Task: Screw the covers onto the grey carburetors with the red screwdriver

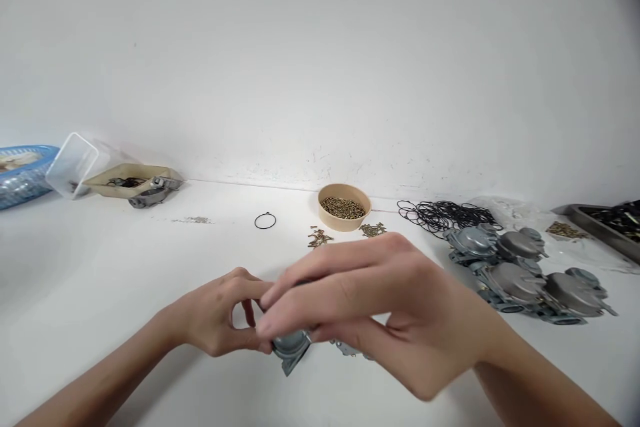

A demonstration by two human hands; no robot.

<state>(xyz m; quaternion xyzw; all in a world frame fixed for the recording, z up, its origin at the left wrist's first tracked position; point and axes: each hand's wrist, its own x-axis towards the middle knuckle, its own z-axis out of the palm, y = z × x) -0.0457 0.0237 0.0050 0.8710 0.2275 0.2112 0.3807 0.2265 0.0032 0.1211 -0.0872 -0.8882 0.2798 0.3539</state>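
Near the bottom centre, a grey metal carburetor part (291,345) is partly hidden behind the fingers. My left hand (220,313) pinches its left side between thumb and fingers. Over its top reaches my right hand (370,307), fingers bent and brought together at the part; whatever its fingertips hold is hidden. Below my right hand, another small metal piece (350,349) shows in part on the white table. Beyond the hands stand a paper bowl of brass screws (343,208), two small piles of loose screws (319,237) and a single black rubber ring (265,220).
Several carburetors (523,273) stand at the right, before a heap of black rings (445,215). Farther right are a plastic bag (520,210) and a dark tray (605,230). A blue basket (27,177), clear box (75,163) and yellowish container (130,177) are at the left.
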